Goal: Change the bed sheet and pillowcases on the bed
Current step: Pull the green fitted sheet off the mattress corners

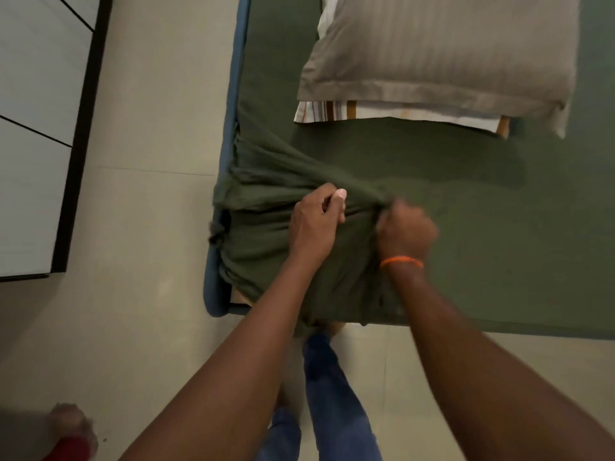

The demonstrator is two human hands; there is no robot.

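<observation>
A dark green bed sheet (466, 201) covers the bed, bunched into folds at the near left corner. My left hand (316, 221) pinches a gathered ridge of the sheet between thumb and fingers. Just to its right, my right hand (404, 227), with an orange band at the wrist, grips the same ridge. A grey-beige striped pillow (442, 51) lies at the far side of the bed on top of a white pillow with brown stripes (349, 111). The blue mattress edge (229, 134) shows along the left side.
Beige tiled floor (149, 194) runs left of and in front of the bed. A white cabinet with a dark frame (40, 128) stands at the far left. Another person's foot with a red garment (70, 430) is at the bottom left. My jeans-clad legs (326, 394) are below.
</observation>
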